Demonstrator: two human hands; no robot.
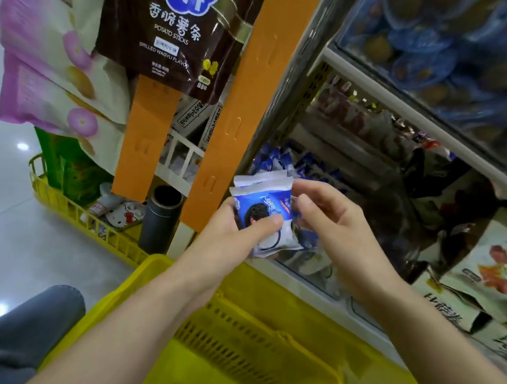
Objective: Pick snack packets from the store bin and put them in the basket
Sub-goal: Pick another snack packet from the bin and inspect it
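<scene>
Above the yellow basket (pixel 269 289), the left hand (pixel 237 231) grips blue cookie packets (pixel 262 204) while the right hand (pixel 331 223) pinches their right edge.

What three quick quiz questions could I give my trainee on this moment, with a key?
1. True or false: the blue cookie packets in the left hand's grip already lie in the basket.
2. The basket below the hands is: A red, B yellow, C blue.
3. Fill in: the hanging brown bag reads "POTATO ____".

Key: 1 false, they are held above it; 2 B; 3 STICKS.
</scene>
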